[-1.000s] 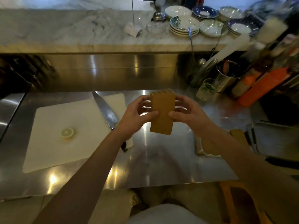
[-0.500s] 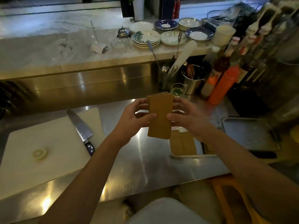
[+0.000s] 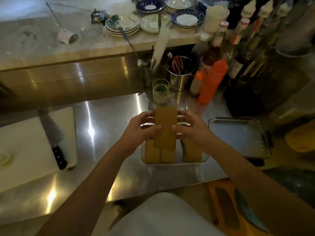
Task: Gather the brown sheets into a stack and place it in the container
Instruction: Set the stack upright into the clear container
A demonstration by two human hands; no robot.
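Note:
I hold a stack of brown sheets [image 3: 165, 127] upright between both hands, above the steel counter. My left hand [image 3: 139, 132] grips its left edge and my right hand [image 3: 190, 131] grips its right edge. Directly below sits a shallow metal container [image 3: 177, 163] holding more brown sheets: two piles [image 3: 158, 155] on its left side and one pile [image 3: 192, 153] on its right. The stack hides the container's middle and far part.
A second metal tray [image 3: 238, 138] lies to the right. A white cutting board [image 3: 29, 147] with a knife [image 3: 52, 138] and a lemon slice [image 3: 4, 158] is on the left. A glass [image 3: 160, 91], utensil cup [image 3: 179, 74], orange bottle [image 3: 213, 80] and other bottles stand behind.
The view has swung right, and the container, half hidden behind my right arm before, now lies in the open directly beneath the stack. Both hands keep the same grip on it.

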